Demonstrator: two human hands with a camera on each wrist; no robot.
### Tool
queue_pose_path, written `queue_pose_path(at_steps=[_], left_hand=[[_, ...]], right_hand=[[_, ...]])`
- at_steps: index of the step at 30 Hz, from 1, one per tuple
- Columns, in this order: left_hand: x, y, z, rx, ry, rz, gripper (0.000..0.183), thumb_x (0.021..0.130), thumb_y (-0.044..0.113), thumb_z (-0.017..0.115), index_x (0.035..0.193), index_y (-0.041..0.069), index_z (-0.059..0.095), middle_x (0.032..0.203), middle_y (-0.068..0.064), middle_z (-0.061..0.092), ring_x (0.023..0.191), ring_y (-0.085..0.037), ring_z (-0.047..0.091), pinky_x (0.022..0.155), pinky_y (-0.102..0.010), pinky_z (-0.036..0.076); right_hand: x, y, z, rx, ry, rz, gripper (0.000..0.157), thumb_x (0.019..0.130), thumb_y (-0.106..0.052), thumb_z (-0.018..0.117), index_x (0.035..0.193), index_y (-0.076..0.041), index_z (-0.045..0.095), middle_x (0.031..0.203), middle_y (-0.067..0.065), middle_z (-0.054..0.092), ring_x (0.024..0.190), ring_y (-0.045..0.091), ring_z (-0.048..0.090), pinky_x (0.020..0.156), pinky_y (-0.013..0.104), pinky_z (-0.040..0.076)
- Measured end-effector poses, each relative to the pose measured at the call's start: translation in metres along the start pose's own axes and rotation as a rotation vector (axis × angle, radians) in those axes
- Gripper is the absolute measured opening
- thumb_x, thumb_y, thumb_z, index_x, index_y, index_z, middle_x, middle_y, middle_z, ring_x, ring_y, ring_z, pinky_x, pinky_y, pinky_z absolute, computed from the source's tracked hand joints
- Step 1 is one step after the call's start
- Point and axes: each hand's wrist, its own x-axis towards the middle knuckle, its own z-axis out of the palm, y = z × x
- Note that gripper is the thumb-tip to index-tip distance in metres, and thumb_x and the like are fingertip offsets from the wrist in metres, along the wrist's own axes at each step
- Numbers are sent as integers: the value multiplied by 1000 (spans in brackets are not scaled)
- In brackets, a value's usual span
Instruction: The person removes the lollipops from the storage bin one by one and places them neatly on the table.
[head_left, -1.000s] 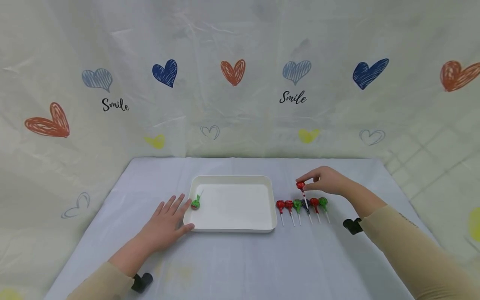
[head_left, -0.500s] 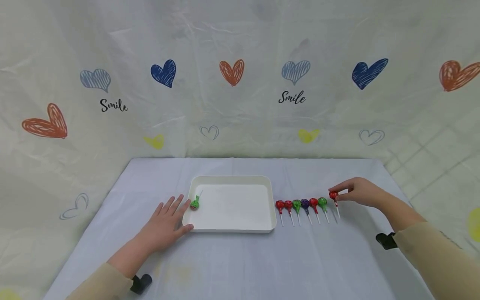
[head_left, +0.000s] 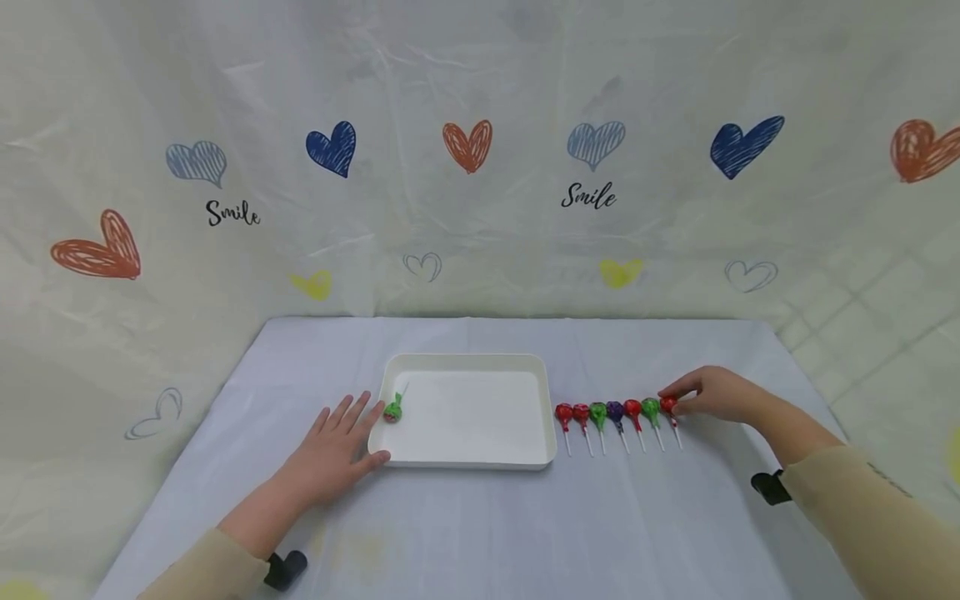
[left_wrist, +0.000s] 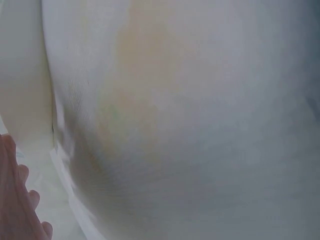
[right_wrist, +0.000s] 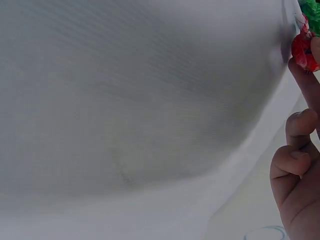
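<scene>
My right hand (head_left: 716, 395) pinches the wrapped head of a red lollipop (head_left: 668, 405) at the right end of a row of lollipops, its white stick pointing toward me. In the right wrist view the red lollipop (right_wrist: 304, 51) shows between thumb and index finger, with the other fingers curled. Beside it lies a green lollipop (head_left: 650, 407). My left hand (head_left: 327, 450) rests with spread, straight fingers at the left edge of a white tray (head_left: 465, 463). Inside that tray, near the left wall, is another green lollipop (head_left: 393, 410).
Leftward from the green one, the row holds a red lollipop (head_left: 632, 409), a purple lollipop (head_left: 615, 411), a green lollipop (head_left: 597, 412) and two more red ones beside the tray. A white cloth (head_left: 480, 533) covers the table. Behind stands a heart-printed curtain (head_left: 480, 233).
My right hand has carried the red lollipop rightward from above the row and lowered it to the row's right end. The left hand has stayed at the tray.
</scene>
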Motion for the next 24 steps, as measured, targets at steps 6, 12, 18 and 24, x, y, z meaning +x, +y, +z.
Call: queue_pose_path(at_steps=[6, 12, 18, 24], left_hand=[[-1, 2, -2, -5, 1, 0, 86, 94, 65, 50, 160, 18, 21, 166, -11, 12, 151, -37, 7, 118, -62, 7], [0, 1, 0, 16, -3, 8, 91, 92, 75, 39, 160, 18, 20, 166, -10, 11, 151, -37, 8, 118, -61, 8], [1, 1, 0, 10, 3, 11, 90, 92, 73, 41, 160, 18, 19, 166, -10, 11, 151, -36, 7, 118, -61, 7], [-1, 0, 1, 8, 0, 11, 91, 91, 76, 37, 160, 18, 19, 166, -10, 11, 151, -36, 7, 119, -60, 7]], right_hand=[[1, 4, 2, -1, -1, 8, 31, 91, -25, 72, 120, -12, 74, 123, 17, 66, 111, 37, 56, 90, 53, 52], [0, 4, 5, 13, -6, 21, 31, 92, -24, 71, 121, -13, 73, 125, 18, 64, 112, 36, 54, 90, 53, 52], [-2, 1, 4, 7, 5, 27, 34, 92, -24, 70, 124, -14, 72, 127, 17, 64, 106, 31, 53, 84, 45, 53], [-5, -1, 1, 4, 50, 37, 39, 91, -31, 72, 126, -13, 70, 116, 10, 65, 90, 24, 49, 67, 33, 47]])
